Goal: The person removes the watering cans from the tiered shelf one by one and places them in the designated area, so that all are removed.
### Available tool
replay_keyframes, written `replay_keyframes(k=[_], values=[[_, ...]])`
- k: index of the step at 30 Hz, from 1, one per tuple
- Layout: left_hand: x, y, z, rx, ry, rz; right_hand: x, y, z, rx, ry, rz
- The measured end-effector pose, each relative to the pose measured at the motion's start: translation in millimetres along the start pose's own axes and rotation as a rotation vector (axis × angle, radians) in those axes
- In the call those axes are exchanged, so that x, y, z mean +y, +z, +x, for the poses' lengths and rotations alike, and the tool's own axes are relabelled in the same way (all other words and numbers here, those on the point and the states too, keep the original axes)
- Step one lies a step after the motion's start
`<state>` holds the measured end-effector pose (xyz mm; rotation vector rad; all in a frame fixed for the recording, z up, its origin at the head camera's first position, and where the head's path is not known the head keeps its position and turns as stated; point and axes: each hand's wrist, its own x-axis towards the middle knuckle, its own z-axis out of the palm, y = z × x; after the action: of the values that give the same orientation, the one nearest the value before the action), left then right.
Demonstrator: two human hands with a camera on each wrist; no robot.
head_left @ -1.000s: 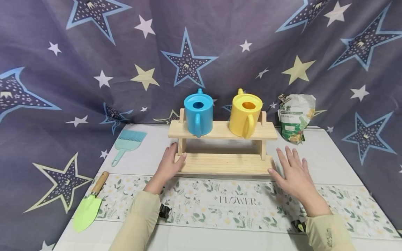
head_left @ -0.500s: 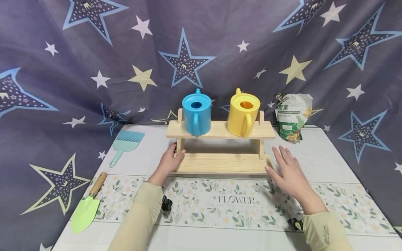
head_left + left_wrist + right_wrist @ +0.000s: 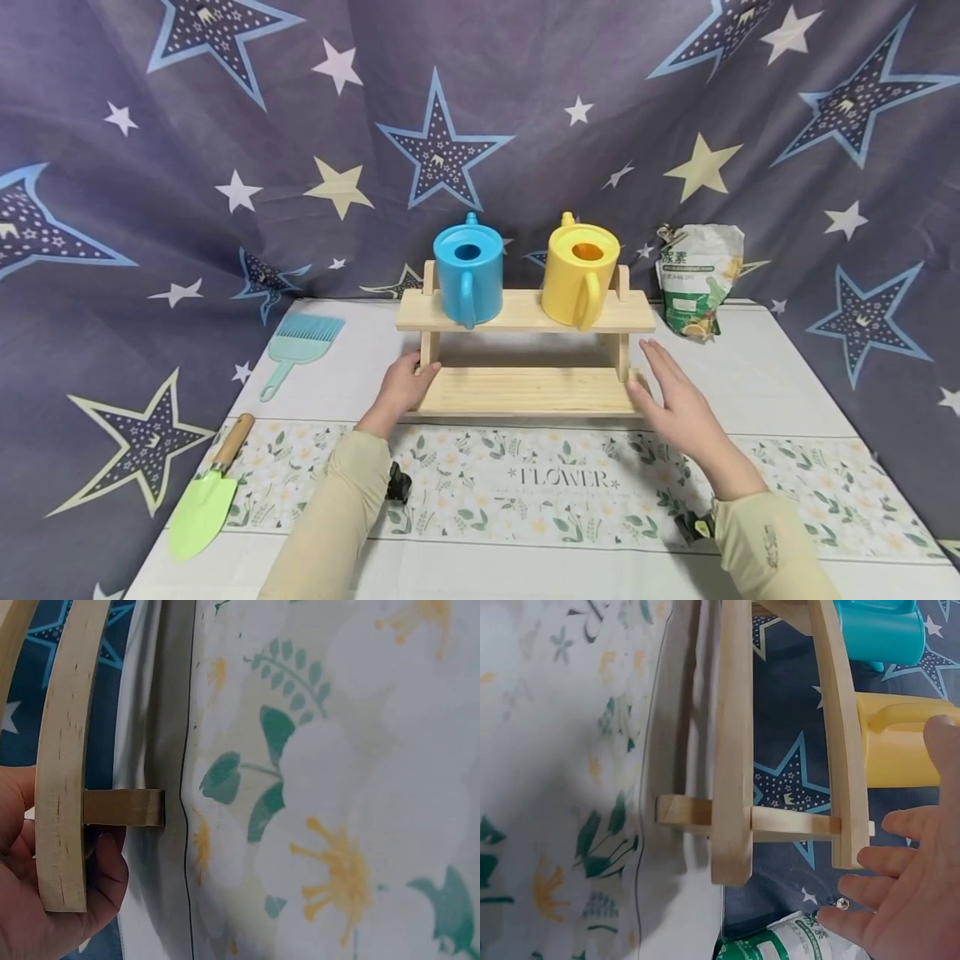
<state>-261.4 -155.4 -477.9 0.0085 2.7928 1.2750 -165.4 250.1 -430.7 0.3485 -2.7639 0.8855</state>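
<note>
A two-tier wooden shelf stands on the table, carrying a blue watering can on the left of its upper board and a yellow watering can on the right. My left hand grips the left end of the lower board; the left wrist view shows the thumb and fingers curled round the board's end. At the other end, my right hand has its fingers straight, beside the lower board's right end. Whether it touches the wood cannot be made out. In the right wrist view its fingers are spread.
A pale blue hand brush and a green trowel with a wooden handle lie on the left. A clipped white-and-green bag stands at the back right. A floral cloth strip crosses the table; a star-patterned curtain hangs behind.
My right hand has moved left, closer to the shelf's right end, and its fingers have come together. My left hand has closed round the shelf's left end. The view has shifted slightly.
</note>
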Motion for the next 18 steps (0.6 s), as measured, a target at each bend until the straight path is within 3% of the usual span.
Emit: replay_keyframes(k=[9,18], values=[[-3.5,0.8,-1.1,-0.001,0.010,0.047,-7.8,-0.1,14.0,0.112,-0.025,0.122],[-4.8,2.9,-1.5,0.011,0.024,0.066,-18.5,-2.4,29.5,0.124,-0.024,0.328]])
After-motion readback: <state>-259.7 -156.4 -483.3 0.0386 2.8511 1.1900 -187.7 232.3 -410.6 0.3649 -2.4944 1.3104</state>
